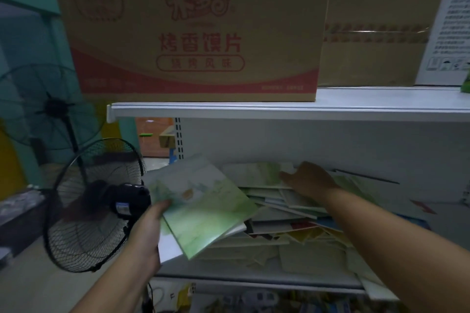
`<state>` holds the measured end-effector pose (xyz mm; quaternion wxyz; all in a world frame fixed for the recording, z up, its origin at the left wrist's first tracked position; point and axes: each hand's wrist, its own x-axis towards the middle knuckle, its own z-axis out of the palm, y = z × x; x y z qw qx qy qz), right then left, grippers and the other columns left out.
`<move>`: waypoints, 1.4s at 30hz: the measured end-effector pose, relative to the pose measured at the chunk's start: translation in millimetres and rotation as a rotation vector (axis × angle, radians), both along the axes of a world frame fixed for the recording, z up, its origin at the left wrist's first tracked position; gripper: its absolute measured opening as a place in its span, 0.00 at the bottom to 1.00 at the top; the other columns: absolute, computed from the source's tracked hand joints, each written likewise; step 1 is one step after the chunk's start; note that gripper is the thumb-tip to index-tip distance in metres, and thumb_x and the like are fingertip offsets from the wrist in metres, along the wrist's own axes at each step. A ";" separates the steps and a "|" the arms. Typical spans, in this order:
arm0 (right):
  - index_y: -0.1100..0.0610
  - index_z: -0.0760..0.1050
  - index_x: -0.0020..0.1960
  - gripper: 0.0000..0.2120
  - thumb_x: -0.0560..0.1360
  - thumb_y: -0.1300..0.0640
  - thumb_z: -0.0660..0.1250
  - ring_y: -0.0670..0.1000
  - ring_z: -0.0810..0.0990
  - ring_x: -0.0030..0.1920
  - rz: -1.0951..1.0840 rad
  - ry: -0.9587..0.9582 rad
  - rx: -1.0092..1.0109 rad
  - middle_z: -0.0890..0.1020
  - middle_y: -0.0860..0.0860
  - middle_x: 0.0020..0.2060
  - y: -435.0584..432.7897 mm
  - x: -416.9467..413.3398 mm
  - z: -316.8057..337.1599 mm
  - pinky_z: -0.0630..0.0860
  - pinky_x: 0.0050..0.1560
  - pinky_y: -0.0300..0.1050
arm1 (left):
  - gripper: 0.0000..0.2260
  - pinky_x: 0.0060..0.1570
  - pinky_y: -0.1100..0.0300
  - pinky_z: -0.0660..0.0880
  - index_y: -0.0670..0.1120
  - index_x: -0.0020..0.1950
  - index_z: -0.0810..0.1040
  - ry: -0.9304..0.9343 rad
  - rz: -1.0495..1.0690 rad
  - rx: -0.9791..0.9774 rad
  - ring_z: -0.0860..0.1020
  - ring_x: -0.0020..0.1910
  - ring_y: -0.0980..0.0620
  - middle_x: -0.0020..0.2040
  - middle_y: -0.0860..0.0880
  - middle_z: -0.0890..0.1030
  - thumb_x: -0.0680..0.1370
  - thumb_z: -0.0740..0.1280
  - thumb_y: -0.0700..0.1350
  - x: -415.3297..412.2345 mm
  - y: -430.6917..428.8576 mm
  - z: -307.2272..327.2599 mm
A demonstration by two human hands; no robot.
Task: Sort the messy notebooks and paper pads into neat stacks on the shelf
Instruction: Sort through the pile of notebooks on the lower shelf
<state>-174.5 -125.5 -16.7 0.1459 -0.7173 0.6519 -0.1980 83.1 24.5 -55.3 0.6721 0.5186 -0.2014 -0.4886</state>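
Observation:
My left hand (148, 234) grips a small stack of green-and-white notebooks (201, 206) by its left edge, holding it tilted over the left end of the shelf (254, 283). My right hand (309, 179) reaches to the back of the shelf and takes hold of another green-covered notebook (254, 174) at its right edge, thumb on top. Below both hands lies a messy pile of notebooks and pads (292, 226), overlapping at odd angles.
A large cardboard box (193, 30) with red print sits on the upper shelf board (279, 109), a second box (376, 25) to its right. Two black fans (94, 206) stand left of the shelving. More goods show on the level below (254, 300).

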 end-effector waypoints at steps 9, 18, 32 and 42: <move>0.63 0.71 0.46 0.12 0.72 0.57 0.71 0.52 0.73 0.34 -0.103 -0.366 0.260 0.73 0.56 0.36 -7.9 16.6 22.8 0.68 0.28 0.39 | 0.13 0.36 0.55 0.72 0.44 0.41 0.77 -0.069 -0.048 -0.039 0.78 0.36 0.45 0.24 0.49 0.81 0.80 0.60 0.49 -2.1 9.4 12.2; 0.64 0.69 0.57 0.07 0.79 0.64 0.60 0.56 0.78 0.31 -0.187 -1.222 0.003 0.76 0.58 0.39 33.7 -69.3 49.2 0.79 0.26 0.41 | 0.14 0.42 0.52 0.77 0.44 0.51 0.79 -0.131 -0.089 -0.118 0.81 0.44 0.42 0.46 0.42 0.84 0.81 0.59 0.52 -57.7 -17.2 38.3; 0.63 0.74 0.48 0.10 0.75 0.55 0.69 0.49 0.76 0.25 -0.332 -1.039 0.071 0.79 0.56 0.29 177.2 -304.6 -8.3 0.70 0.23 0.37 | 0.12 0.34 0.57 0.80 0.39 0.55 0.77 -0.169 -0.660 -0.138 0.84 0.40 0.44 0.47 0.39 0.83 0.78 0.66 0.47 -418.3 -55.5 16.6; 0.57 0.77 0.51 0.17 0.77 0.43 0.62 0.52 0.82 0.40 -0.697 -0.890 0.108 0.83 0.54 0.43 250.6 -556.9 -28.6 0.76 0.36 0.41 | 0.16 0.43 0.57 0.79 0.41 0.61 0.76 -0.235 -1.168 -0.090 0.84 0.44 0.47 0.51 0.45 0.84 0.77 0.67 0.48 -626.1 -35.1 -34.7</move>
